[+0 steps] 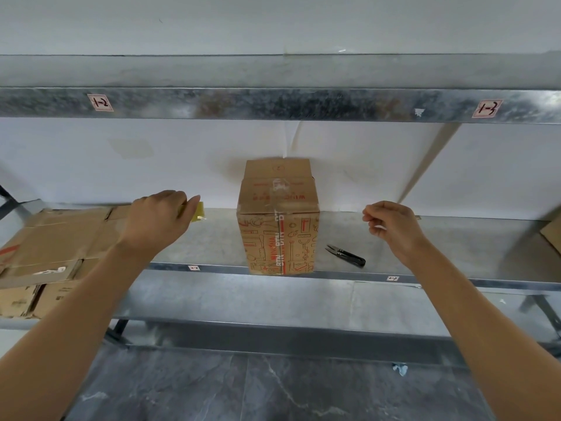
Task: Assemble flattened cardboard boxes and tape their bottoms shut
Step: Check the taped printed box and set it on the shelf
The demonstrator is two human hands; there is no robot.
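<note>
An assembled brown cardboard box with red and black print stands on the metal shelf, clear tape running over its top face. My left hand hovers left of the box, its fingers closed around a yellowish tape roll that is mostly hidden behind the hand. My right hand is raised to the right of the box, fingers curled loosely with nothing visible in them. Flattened cardboard boxes lie stacked at the shelf's left end.
Small black snips lie on the shelf right of the box. A metal shelf beam with handwritten labels runs overhead. More cardboard shows at the far right, and boxes sit below left. Grey floor lies beneath.
</note>
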